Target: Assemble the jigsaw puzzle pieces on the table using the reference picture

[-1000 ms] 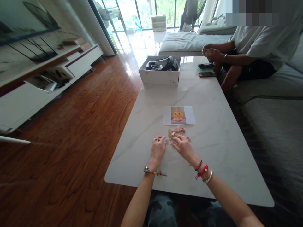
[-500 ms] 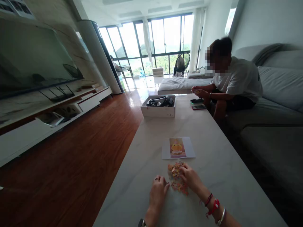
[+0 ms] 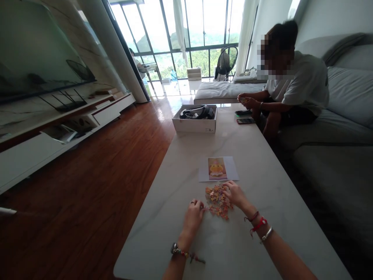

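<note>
A pile of small jigsaw puzzle pieces (image 3: 219, 202), mostly orange and pink, lies loose on the pale marble-look table. At its left edge, my left hand (image 3: 194, 214) is closed, with a pinkish puzzle piece (image 3: 205, 209) at its fingertips. My right hand (image 3: 235, 194) reaches the pile's upper right side. Its fingers are bent together with the tips down among the pieces; whatever they pinch is hidden. Just beyond the pile, a white sheet (image 3: 232, 169) bears a printed picture of a yellow figure (image 3: 217, 168).
An open white box (image 3: 194, 126) holding a black device (image 3: 198, 112) stands farther along the table (image 3: 163, 233). Two phones (image 3: 245, 121) lie by the right edge. A person in a white shirt (image 3: 305, 77) sits on the grey sofa (image 3: 335, 163), hands together.
The view has tilted down, so the table things sit higher. My left hand now has a pinkish piece at its fingertips. My right hand stays at the pile's right side.
</note>
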Demonstrator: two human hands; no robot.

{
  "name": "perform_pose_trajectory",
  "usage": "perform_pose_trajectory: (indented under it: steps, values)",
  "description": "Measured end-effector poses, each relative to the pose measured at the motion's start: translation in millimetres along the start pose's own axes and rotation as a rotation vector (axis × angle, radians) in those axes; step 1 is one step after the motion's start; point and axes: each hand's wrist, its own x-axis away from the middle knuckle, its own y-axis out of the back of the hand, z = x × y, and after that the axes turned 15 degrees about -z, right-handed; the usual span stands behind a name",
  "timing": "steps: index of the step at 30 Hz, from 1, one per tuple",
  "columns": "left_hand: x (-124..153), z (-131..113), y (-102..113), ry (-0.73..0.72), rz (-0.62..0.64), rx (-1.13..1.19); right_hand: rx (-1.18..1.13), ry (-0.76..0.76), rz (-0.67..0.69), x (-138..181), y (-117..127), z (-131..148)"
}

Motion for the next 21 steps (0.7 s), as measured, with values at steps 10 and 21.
perform_pose_trajectory:
  steps: [10, 21]
  values:
    - [-17, -3, -6, -0.041, -0.045, -0.004, 0.074, -0.035, 0.072, -16, -21, -1]
    - [-21, -14, -7, -0.015, -0.089, 0.047, -0.091, 0.004, 0.238, -5, 10, -10]
